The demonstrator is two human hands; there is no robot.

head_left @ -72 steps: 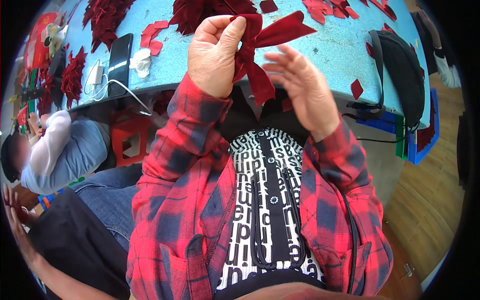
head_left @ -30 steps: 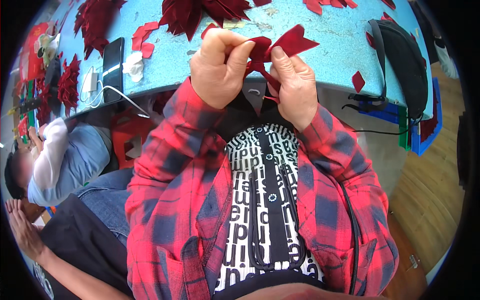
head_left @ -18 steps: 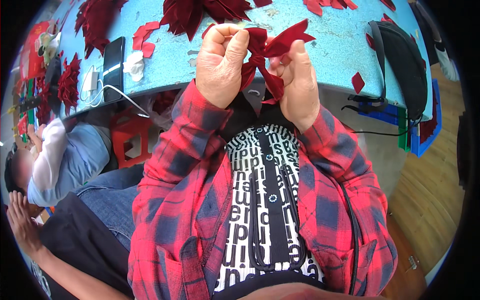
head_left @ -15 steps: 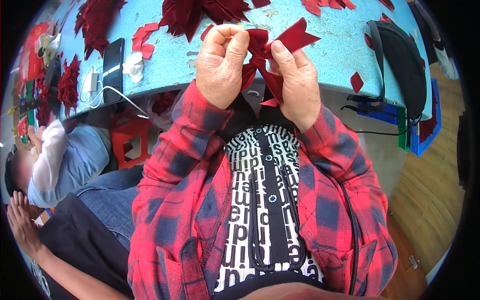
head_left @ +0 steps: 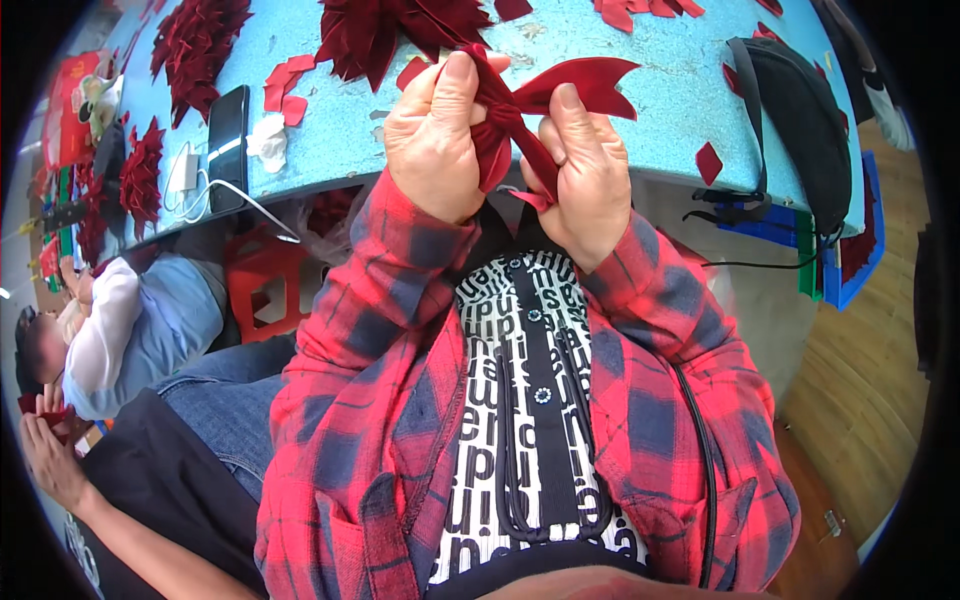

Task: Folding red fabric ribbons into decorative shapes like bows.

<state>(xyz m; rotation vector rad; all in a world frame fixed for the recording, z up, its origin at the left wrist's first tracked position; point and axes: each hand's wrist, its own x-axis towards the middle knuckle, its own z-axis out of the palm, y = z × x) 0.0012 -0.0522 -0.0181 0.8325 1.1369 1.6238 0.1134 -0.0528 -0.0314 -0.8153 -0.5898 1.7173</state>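
A dark red velvet ribbon bow [head_left: 503, 112] is held up between my two hands, just over the near edge of the table. My left hand [head_left: 435, 145] is closed on its left loop, with the thumb pointing up beside the knot. My right hand [head_left: 588, 175] is closed around a lower tail on the right, its fingers curled and the thumb raised. One forked tail spreads out to the right above my right thumb. Some of the ribbon is hidden behind my fingers. Past my hands lies a heap of dark red ribbon pieces [head_left: 370, 40].
On the blue table [head_left: 560, 40] are a phone [head_left: 229, 140], a white charger [head_left: 184, 170] with its cable, crumpled tissue [head_left: 267, 142], red scraps [head_left: 287, 85] and more ribbon heaps [head_left: 200, 50]. A black bag [head_left: 795, 130] lies at right. People sit to my left, beside a red stool [head_left: 265, 290].
The bow has turned in my hands, and its right forked tail now lies flatter. My left thumb has moved up, while my right hand has shifted slightly down and left along the ribbon.
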